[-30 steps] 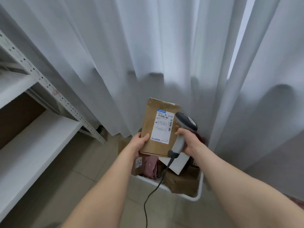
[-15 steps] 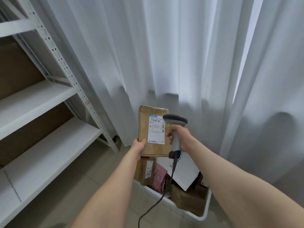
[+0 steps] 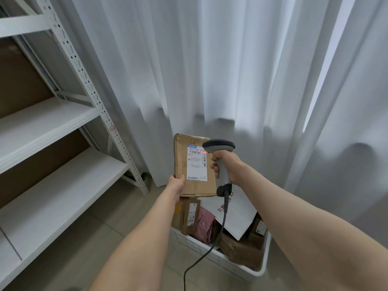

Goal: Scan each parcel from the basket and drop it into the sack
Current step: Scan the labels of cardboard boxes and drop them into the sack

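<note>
The left hand (image 3: 176, 183) grips the parcel (image 3: 181, 156) by its lower corner, label (image 3: 197, 166) turned towards the scanner (image 3: 219, 144) so the beam hits the barcode. The right hand (image 3: 227, 164) fingers (image 3: 214, 168) wrap the scanner's handle. The basket (image 3: 265, 259) sits below both.

Matt creased cardboard parcel (image 3: 194, 164) (glossy paper label (image 3: 197, 163)), smooth grey plastic scanner (image 3: 220, 160), soft cloth curtain (image 3: 210, 70).

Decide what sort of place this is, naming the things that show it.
Probably a parcel sorting or storage room: a white basket of labelled parcels, a corded scanner aimed at the shipping label on a cardboard box, and metal shelving.
</note>
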